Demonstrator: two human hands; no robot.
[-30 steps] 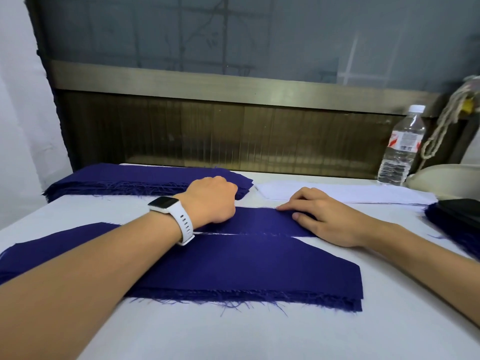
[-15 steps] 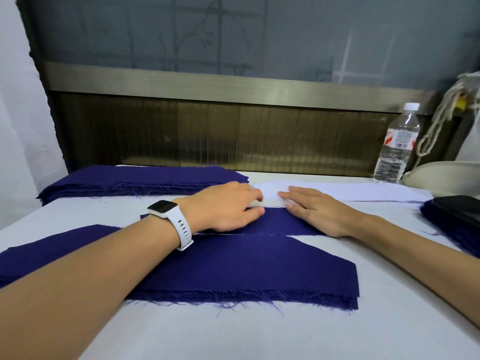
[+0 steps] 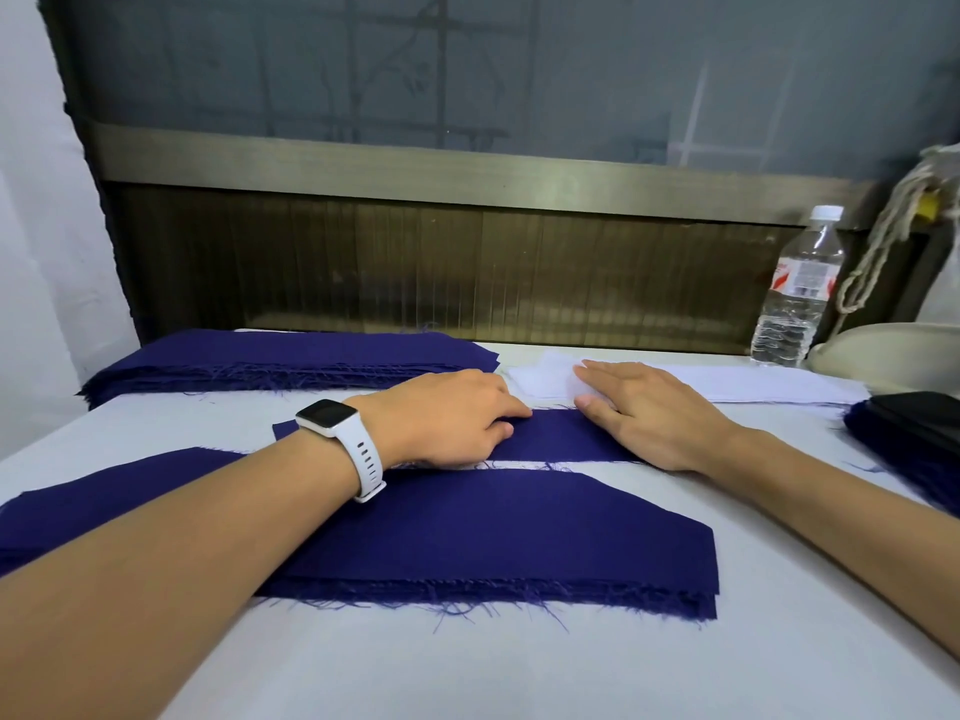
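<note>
- While both hands lie low near frame centre, a navy fabric stack sits upper left and a large navy panel spans lower centre
- left hand, white watch on wrist: fingers loose, gripping nothing, index tip pressing the narrow navy strip
- strip lies mid-frame between panel and white sheet, touched by both hands
- right hand: fingers straight, released, flat on the sheet's left end, thumb at strip's far edge
- water bottle upright, far right

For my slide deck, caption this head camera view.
Left hand rests on a narrow navy fabric strip while the right hand lies flat on white sheets behind it.
</note>
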